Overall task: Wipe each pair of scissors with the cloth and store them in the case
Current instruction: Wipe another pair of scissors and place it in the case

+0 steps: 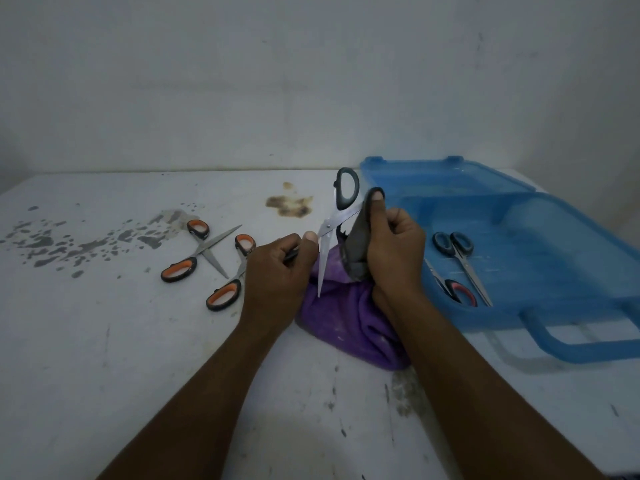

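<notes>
Scissors (322, 265) with grey plastic handles stand open between the two hands, above the table (138, 341). One oval handle loop sticks up at the top. One bare steel blade points straight down, and its tip is close over the cloth (346, 317).

The left hand (273, 271) is curled round what seems to be the lower handle, with its thumb beside the pivot. The right hand (394, 251) pinches a dark grey fold of cloth round the other blade, which slants up to the right. Its thumb lies straight along the fold. The rest of the cloth, purple and fuzzy, is bunched on the table beneath both wrists.

Just right of the right hand is the open case (571, 237) of translucent blue plastic. Its lid lies open behind it and it has a loop handle at the front. A slim black pair (467, 268) lies closed in its tray. Near it on the left lies a red pair (462, 292) with a black-and-red handle.

Left of the left hand, an orange pair (207, 249) lies open in an X on the table. A second orange pair (224, 294) lies nearer, with its blades hidden behind the left hand. Both have black handles with orange inner rings.

The table is white and scuffed, with grey spatter at the far left and a brown stain (289, 206) behind the hands.
</notes>
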